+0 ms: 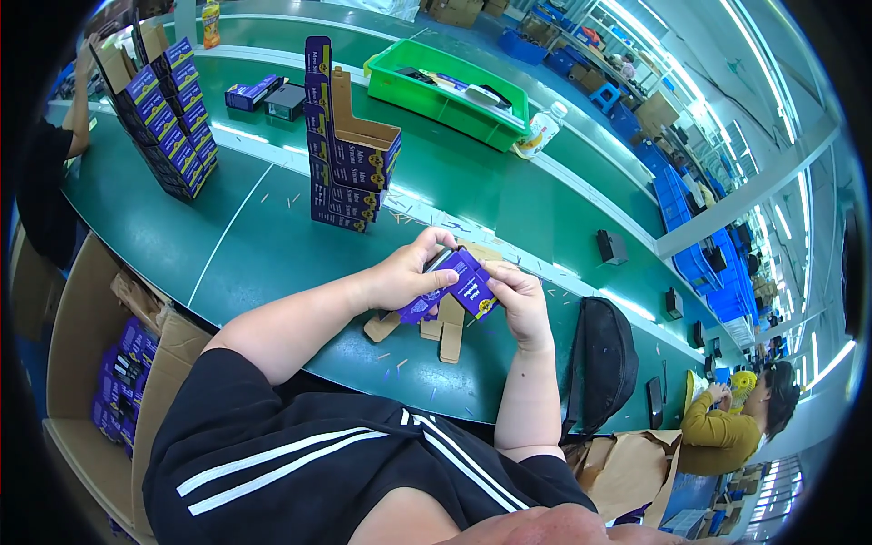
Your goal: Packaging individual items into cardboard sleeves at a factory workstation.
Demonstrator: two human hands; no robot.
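Observation:
Before me, over the green table, both hands hold a small purple cardboard box (468, 283). My left hand (413, 272) grips its left side, the thumb lying across the purple face. With bent fingers, my right hand (516, 295) pinches the box at its upper right edge. Whether the box is fully closed cannot be made out. Just below the hands, brown cardboard flaps (449, 338) lie on or close to the table. Beyond my left hand stands a tall stack of purple boxes (350, 182), with an open brown-sided carton among its upper layers.
A green bin (445, 95) holds assorted items, beside a bottle (542, 130). More box stacks (163, 118) stand left, near another person's arm (80, 113). A black pouch (604, 363) lies right of my forearm. A large carton (86, 445) holds purple boxes. Another person (727, 427) sits far right.

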